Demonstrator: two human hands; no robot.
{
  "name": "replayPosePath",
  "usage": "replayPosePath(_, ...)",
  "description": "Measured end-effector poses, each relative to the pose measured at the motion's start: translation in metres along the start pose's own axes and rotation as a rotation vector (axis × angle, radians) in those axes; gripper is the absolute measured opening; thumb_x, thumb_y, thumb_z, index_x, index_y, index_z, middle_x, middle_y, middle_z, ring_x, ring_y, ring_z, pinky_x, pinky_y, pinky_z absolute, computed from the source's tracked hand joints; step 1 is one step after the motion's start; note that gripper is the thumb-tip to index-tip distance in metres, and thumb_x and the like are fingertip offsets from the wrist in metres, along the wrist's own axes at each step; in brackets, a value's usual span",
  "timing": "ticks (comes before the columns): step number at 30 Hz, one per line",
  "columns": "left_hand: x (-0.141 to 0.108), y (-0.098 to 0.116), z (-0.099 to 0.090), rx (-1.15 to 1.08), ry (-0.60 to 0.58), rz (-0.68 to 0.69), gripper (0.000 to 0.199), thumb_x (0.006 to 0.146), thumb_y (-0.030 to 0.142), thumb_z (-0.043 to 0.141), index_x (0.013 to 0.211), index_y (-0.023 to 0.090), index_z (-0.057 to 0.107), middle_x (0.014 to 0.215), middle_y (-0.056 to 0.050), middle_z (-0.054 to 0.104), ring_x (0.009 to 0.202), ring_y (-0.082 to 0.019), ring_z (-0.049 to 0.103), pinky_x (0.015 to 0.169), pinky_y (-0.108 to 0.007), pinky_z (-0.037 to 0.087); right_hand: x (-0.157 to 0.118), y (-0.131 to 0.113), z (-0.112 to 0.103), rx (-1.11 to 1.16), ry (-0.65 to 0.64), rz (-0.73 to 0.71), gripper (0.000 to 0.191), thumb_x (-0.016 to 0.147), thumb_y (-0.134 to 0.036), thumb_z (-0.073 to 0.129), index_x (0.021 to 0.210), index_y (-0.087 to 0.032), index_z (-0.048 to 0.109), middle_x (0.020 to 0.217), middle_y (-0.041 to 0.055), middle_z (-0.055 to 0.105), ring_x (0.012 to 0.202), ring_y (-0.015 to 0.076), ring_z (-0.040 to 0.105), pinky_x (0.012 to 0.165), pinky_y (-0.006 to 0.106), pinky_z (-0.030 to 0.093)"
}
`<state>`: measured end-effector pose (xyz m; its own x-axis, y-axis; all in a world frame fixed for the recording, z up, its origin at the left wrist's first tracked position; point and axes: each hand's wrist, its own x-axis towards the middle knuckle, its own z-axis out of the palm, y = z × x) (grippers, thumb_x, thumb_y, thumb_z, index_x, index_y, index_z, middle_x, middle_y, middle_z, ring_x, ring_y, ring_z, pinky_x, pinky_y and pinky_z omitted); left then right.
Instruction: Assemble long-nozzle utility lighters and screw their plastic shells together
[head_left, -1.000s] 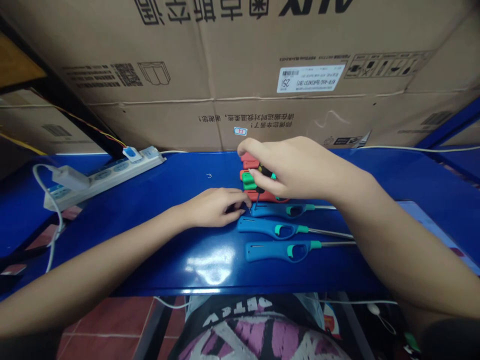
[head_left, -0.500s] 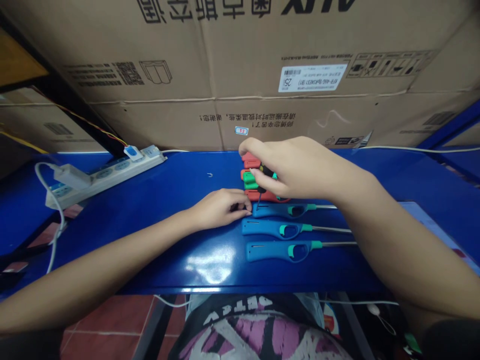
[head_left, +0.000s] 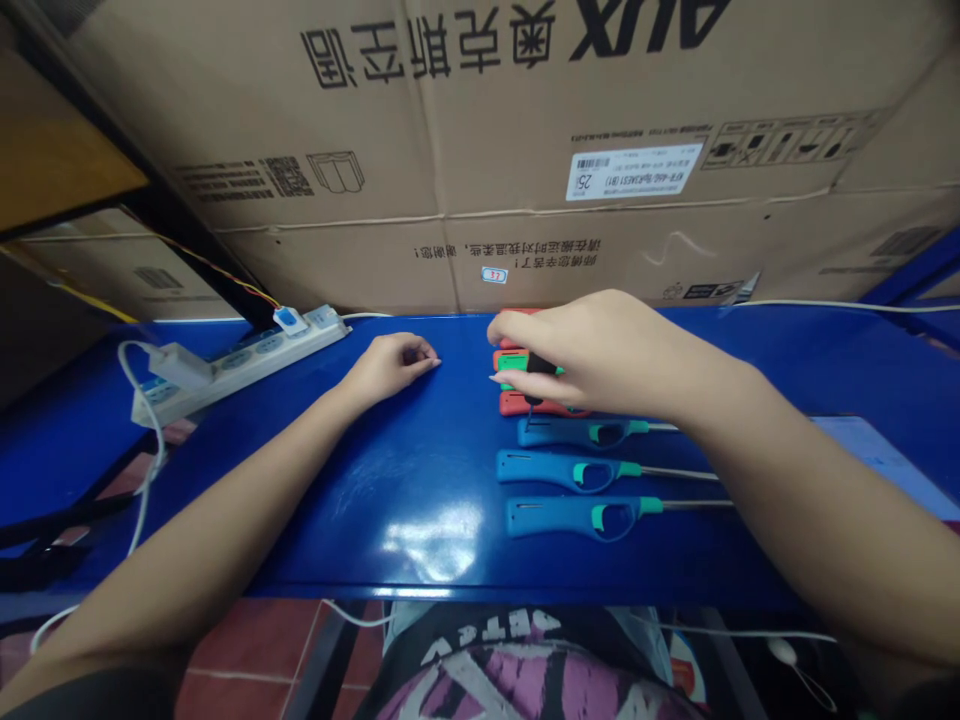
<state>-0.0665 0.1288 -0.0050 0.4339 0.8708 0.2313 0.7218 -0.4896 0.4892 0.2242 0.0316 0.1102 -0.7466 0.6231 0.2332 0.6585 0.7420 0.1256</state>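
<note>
My right hand (head_left: 600, 345) is closed around a screwdriver (head_left: 541, 366) with a dark handle. Its thin shaft points down to the slotted handle end of the nearest blue lighter (head_left: 570, 433). Two more long-necked blue lighters, a middle one (head_left: 551, 468) and a front one (head_left: 559, 518), lie parallel closer to my body. Partly under my right hand are red lighters (head_left: 517, 403) and a green piece (head_left: 513, 373), partly hidden. Off to the left, my left hand (head_left: 390, 365) rests on the blue table (head_left: 337, 520), fingertips pinched together; whatever they hold is too small to see.
A white power strip (head_left: 247, 360) with a plugged-in charger (head_left: 180, 366) lies at the left. Behind the table stands a large cardboard box (head_left: 360, 240). A flat, pale-screened object (head_left: 877, 455) lies at the right, beyond my right forearm.
My left hand has moved from beside the blue lighter back and left, to where small pale bits lay. The right hand keeps the screwdriver at the same lighter. The view has shifted slightly.
</note>
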Motion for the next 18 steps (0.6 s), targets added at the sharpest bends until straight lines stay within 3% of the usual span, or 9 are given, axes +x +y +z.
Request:
replayPosePath(11, -0.003, -0.008, -0.003, -0.018, 0.071, -0.059, 0.030, 0.084, 0.046, 0.066, 0.085, 0.018, 0.076, 0.083, -0.005, 0.074, 0.067, -0.015, 0.060, 0.065, -0.027, 0.045, 0.000, 0.000, 0.000, 0.025, -0.019, 0.019, 0.024, 0.101, -0.036, 0.047, 0.112, -0.019, 0.059, 0.094, 0.0044, 0.075, 0.076, 0.0196, 0.068, 0.056, 0.028, 0.029)
replayPosePath(15, -0.010, 0.017, -0.003, -0.013, 0.195, -0.014, 0.030, 0.089, 0.039, 0.062, 0.104, 0.016, 0.073, 0.093, -0.006, 0.074, 0.073, -0.016, 0.062, 0.067, -0.026, 0.046, 0.000, -0.001, 0.000, -0.007, -0.012, 0.022, 0.028, 0.102, -0.039, 0.044, 0.111, -0.019, 0.060, 0.088, 0.0047, 0.075, 0.071, 0.0187, 0.066, 0.055, 0.029, 0.026)
replayPosePath(18, -0.022, 0.054, 0.007, -0.052, 0.208, 0.202, 0.023, 0.093, 0.034, 0.061, 0.104, 0.018, 0.072, 0.090, -0.004, 0.072, 0.075, -0.015, 0.063, 0.067, -0.025, 0.048, 0.001, -0.003, 0.000, -0.082, -0.008, 0.037, 0.035, 0.102, -0.046, 0.041, 0.109, -0.019, 0.062, 0.078, 0.0043, 0.073, 0.062, 0.0178, 0.061, 0.054, 0.028, 0.021)
